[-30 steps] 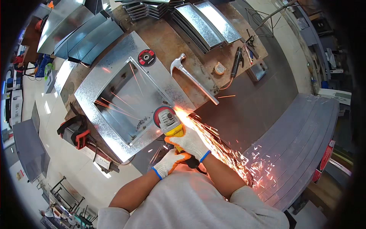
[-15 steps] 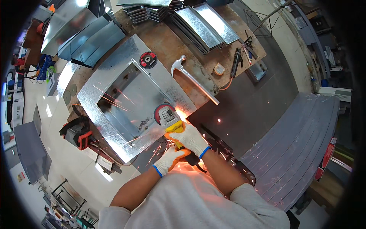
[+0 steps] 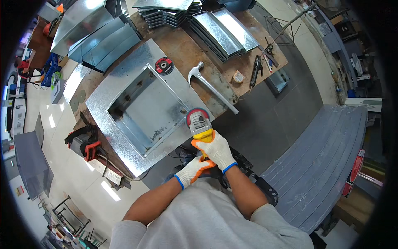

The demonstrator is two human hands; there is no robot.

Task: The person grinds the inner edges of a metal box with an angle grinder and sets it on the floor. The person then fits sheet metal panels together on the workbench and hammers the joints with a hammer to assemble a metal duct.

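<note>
Both of my hands, in white and orange work gloves with blue cuffs, grip a yellow and grey angle grinder [image 3: 201,128]. My right hand [image 3: 217,149] wraps its body just behind the head, while my left hand [image 3: 192,169] is closed round the rear handle, partly hidden. The grinder's red disc sits over the near right edge of a galvanized sheet-metal panel [image 3: 103,118]; I cannot tell whether it touches. That panel has a raised rectangular frame round a recessed middle. A spare red and black grinding disc [image 3: 164,65] lies on its far part.
A claw hammer [image 3: 213,88] rests on the wooden table [image 3: 178,45] right of the panel. Beyond it are a tape roll [image 3: 238,77], a black torch-like tool [image 3: 255,70] and stacked metal trays [image 3: 217,33]. A black-and-red machine [image 3: 85,143] stands left; grey sheets [image 3: 313,170] lie right.
The sparks and orange glow have stopped. My hands and the grinder have shifted right and slightly up along the panel's edge, and the view has moved a little.
</note>
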